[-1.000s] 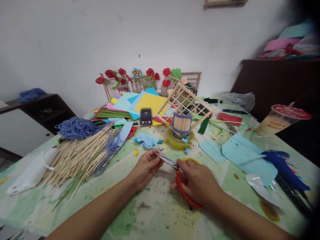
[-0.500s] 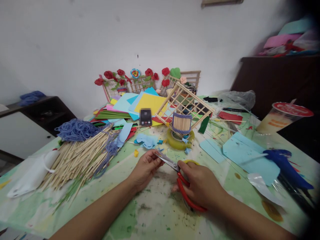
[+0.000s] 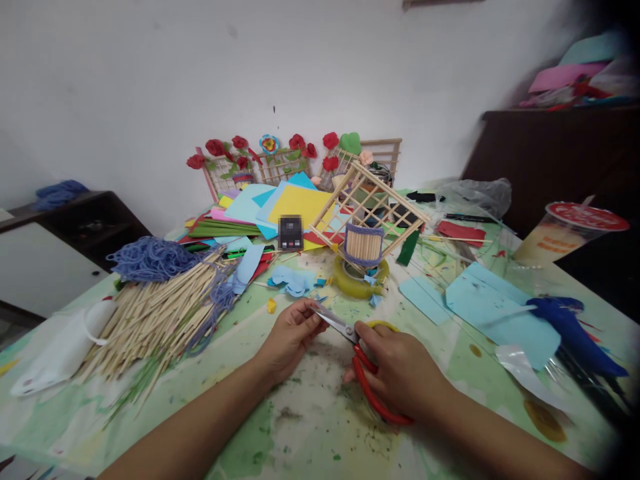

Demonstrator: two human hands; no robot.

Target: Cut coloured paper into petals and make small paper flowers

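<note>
Red-handled scissors [image 3: 371, 383] are gripped in my right hand [image 3: 400, 363], their blades pointing left and away from me. My left hand [image 3: 295, 337] is closed in a pinch at the blade tips; whatever its fingers hold is too small or hidden to make out. Just beyond the hands lie light blue paper pieces [image 3: 293, 280] and a small yellow scrap [image 3: 271, 305]. A lattice frame of sticks [image 3: 370, 200] with a small stick basket [image 3: 364, 245] bound in purple yarn leans on a roll of yellowish tape [image 3: 345, 280].
Bamboo sticks [image 3: 150, 317], purple yarn [image 3: 150, 259] and a white glue gun [image 3: 65, 353] lie at left. Coloured paper [image 3: 300, 205] and flower-decorated lattices [image 3: 283, 170] stand behind. On the right are blue paper [image 3: 500, 310], a blue glue gun [image 3: 580, 333] and a lidded drink cup [image 3: 560, 233].
Both hands and the scissors keep nearly the same pose. The view has shifted very slightly; nothing else visibly differs.
</note>
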